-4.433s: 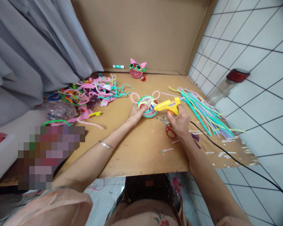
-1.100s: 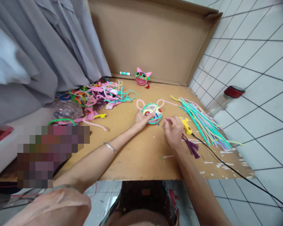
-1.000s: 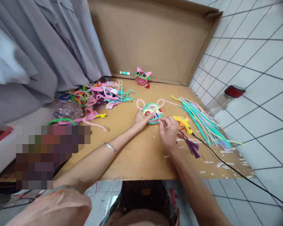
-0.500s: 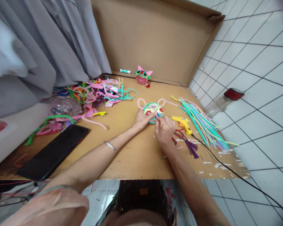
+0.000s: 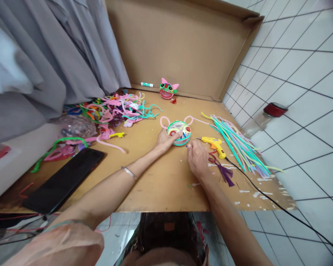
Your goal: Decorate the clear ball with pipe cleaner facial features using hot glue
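My left hand [image 5: 165, 141] grips a round animal face made of pipe cleaners [image 5: 178, 139], its thumb lying across the front. The face has a green rim, red and pale yellow eyes, blue strips in the middle and two pink loops on top. A long pink end trails from the right loop. Just to the right, my right hand [image 5: 198, 157] is closed, apart from the face, with a speck of blue showing at its fingertips. Beyond its knuckles lies a yellow glue gun [image 5: 214, 143]. Red-handled scissors [image 5: 213, 157], partly hidden, and a purple tassel [image 5: 225, 174] lie beside it.
A bundle of pipe cleaners [image 5: 238, 144] lies right, near a red-lidded jar [image 5: 262, 117]. Tangled pipe cleaners [image 5: 119, 109] and a black phone [image 5: 65, 181] are left. A finished-looking cat face [image 5: 167, 90] and a glue stick [image 5: 147, 84] stand by the cardboard [image 5: 177, 44].
My right hand has drawn away from the face, right and slightly toward me, its fingers still closed. The face in my left hand has shifted slightly left, uncovering its lower right rim.
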The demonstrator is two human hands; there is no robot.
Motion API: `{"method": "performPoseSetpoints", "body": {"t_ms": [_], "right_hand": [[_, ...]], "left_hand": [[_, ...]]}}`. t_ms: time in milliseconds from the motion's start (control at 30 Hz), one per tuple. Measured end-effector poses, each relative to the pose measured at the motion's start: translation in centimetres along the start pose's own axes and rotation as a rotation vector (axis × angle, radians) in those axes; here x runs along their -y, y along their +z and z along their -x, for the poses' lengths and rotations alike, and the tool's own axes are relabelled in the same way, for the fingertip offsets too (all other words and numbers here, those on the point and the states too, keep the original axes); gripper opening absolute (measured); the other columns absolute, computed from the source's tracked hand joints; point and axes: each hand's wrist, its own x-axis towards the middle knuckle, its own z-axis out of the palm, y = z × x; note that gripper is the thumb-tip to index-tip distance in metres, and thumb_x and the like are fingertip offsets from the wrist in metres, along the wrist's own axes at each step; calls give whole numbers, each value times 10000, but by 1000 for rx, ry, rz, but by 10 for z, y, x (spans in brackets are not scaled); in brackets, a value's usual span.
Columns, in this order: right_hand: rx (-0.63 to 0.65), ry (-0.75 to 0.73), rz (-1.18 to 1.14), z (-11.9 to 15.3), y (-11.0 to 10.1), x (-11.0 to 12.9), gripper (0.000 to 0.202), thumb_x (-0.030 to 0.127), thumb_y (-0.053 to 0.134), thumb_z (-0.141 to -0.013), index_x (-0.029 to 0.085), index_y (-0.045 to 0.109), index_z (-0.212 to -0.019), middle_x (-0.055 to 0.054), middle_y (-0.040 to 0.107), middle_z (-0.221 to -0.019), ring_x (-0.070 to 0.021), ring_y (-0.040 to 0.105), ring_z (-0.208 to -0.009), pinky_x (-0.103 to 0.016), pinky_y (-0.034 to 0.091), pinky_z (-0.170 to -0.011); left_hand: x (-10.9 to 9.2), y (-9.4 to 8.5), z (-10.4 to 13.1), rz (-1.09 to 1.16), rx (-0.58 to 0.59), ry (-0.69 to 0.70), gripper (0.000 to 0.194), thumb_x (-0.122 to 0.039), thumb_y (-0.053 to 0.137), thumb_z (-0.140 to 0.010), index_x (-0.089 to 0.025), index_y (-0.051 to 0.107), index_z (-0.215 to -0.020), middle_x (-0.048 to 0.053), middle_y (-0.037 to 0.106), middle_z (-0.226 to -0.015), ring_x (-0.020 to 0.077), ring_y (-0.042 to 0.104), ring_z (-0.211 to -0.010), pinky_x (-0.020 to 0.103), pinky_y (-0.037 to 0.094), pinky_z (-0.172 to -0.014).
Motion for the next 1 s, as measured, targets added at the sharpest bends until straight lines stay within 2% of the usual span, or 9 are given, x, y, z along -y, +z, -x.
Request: {"method": "performPoseSetpoints", "body": {"t_ms": [367,433,533,567,633,700,767,900,1000], "right_hand": [[-3,44,-69,-3,-3,-5,435,345,365,-972,218,418,-559,17,463,-510,-144,421,-515,-299,245,-603],[19,33,-114,-4,-7,-5,366,329,412,-947,212,460,-603,16,504,-561,-143,448,-553,-293,268,-634],[30,-12,-212,-4,-11,-5,121,270,484,-888,194,564,-838,-6,597,-752,-155,524,-686,-289,303,-700],[24,-28,-232,-4,-12,-5,102,254,491,-883,192,573,-883,-11,606,-786,-157,534,-714,-290,305,-712],[7,-51,-225,-5,-13,-5,156,255,476,-909,198,576,-803,-7,595,-736,-157,526,-697,-296,297,-708],[-11,-50,-178,-5,-12,-5,329,300,451,-946,203,521,-639,0,550,-626,-155,493,-640,-305,284,-688],[-42,-26,-160,-6,-12,-6,387,332,434,-961,206,503,-602,-4,537,-606,-159,484,-631,-307,293,-685],[-120,-4,-300,-6,-13,-7,202,276,455,-942,188,637,-930,-39,609,-815,-170,548,-759,-295,367,-735],[-122,-71,-307,-6,-12,-5,258,212,435,-937,212,679,-1019,-46,599,-842,-178,548,-794,-303,371,-736]], "left_hand": [[5,-8,0,1,45,2,660,-512,710,-667,-134,590,-1194,125,692,-1119,265,645,-1021,398,472,-961],[5,-9,0,2,44,1,638,-505,711,-668,-138,599,-1178,122,693,-1117,263,645,-1021,396,476,-954],[6,-10,0,-3,56,3,588,-505,708,-673,-137,626,-1125,119,699,-1098,266,646,-1018,396,482,-947],[6,-10,0,-3,61,3,584,-508,705,-674,-136,629,-1118,119,700,-1093,266,647,-1014,398,484,-946],[5,-10,0,-5,63,-1,595,-512,704,-667,-135,627,-1122,120,696,-1102,270,645,-1016,404,481,-954],[2,-10,1,-8,41,-18,614,-511,712,-650,-137,623,-1129,123,688,-1127,277,638,-1039,408,475,-967],[0,-10,2,-10,29,-33,611,-511,714,-641,-140,627,-1119,123,687,-1132,282,635,-1051,405,475,-967],[0,-10,2,-4,75,-8,565,-517,696,-662,-147,637,-1086,116,693,-1125,274,643,-1035,395,482,-952],[2,-11,2,-43,47,-23,576,-533,704,-647,-132,638,-1055,132,686,-1131,290,631,-1060,412,473,-961]]}}
